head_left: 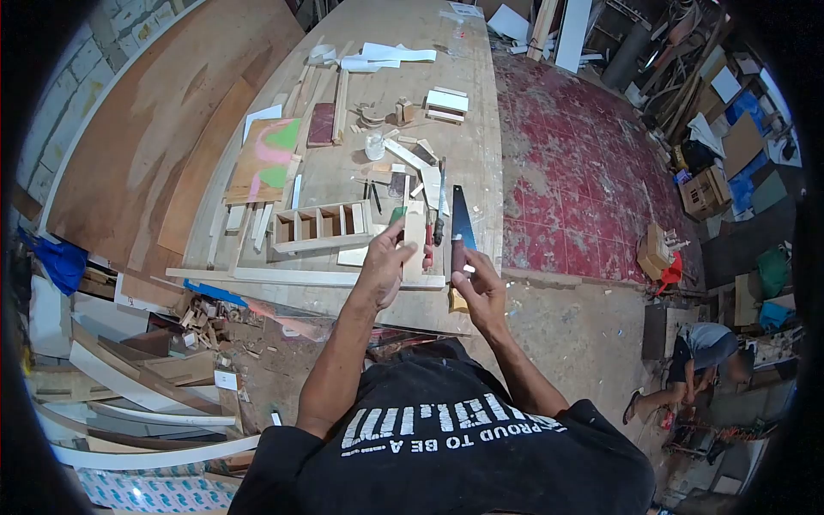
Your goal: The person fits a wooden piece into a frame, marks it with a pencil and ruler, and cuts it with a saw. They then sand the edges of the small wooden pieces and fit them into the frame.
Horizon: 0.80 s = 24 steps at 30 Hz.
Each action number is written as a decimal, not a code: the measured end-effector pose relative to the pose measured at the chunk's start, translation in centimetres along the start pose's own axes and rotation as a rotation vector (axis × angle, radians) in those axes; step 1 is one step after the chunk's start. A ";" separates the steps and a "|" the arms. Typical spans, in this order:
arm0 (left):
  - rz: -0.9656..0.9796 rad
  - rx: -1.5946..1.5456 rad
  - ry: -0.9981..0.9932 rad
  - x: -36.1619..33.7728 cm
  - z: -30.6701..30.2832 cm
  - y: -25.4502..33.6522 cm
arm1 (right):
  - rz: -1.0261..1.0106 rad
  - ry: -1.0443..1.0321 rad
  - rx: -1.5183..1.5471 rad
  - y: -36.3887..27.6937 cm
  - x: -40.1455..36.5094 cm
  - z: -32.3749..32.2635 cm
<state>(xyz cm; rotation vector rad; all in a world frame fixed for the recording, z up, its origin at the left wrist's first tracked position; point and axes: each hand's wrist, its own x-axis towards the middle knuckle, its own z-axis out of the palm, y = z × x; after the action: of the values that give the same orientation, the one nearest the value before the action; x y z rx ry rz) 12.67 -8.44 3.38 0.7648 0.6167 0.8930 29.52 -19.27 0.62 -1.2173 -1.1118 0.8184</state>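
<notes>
Wood strip is located at frame centre, at the near edge of the table. Painted board is seen up and left of centre. Divided wooden rack is set just left of the strip. Saw is laid just right of it, blade pointing up-frame. Left hand is pinched on the strip. Right hand is curled narrow at the saw handle; actual grip cannot be told.

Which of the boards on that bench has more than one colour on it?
The board at the left edge of the bench, just beyond the compartment box: it alone is smeared pink and green.
</notes>
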 end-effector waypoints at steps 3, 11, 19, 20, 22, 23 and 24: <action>0.045 0.120 -0.002 -1.0 0.2 -0.6 | -0.274 -0.024 -0.375 -1.0 1.8 -0.4; 0.101 0.336 0.040 -2.6 -0.9 -1.3 | -0.550 -0.139 -0.713 -2.0 3.3 1.5; 0.080 0.247 0.016 -2.7 -1.7 -1.5 | -0.570 -0.203 -0.737 -2.4 2.6 2.2; 0.080 0.302 -0.010 -2.6 -2.2 -1.4 | -0.549 -0.221 -0.728 -1.5 3.3 1.2; 0.074 0.413 -0.020 -3.0 -2.1 -0.9 | -0.474 -0.049 -0.707 -1.6 5.3 -0.7; 0.082 0.414 -0.017 -2.9 -2.1 -0.6 | -0.467 0.015 -0.693 -1.8 6.3 -1.4; 0.068 0.524 -0.009 -3.1 -2.2 -0.4 | -0.443 -0.058 -0.606 -2.8 6.4 -1.5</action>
<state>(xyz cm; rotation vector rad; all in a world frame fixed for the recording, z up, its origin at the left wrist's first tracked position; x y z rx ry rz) 9.72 -10.52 2.27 1.2645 0.8351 0.7949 32.61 -14.33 4.74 -1.3588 -1.6726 0.1738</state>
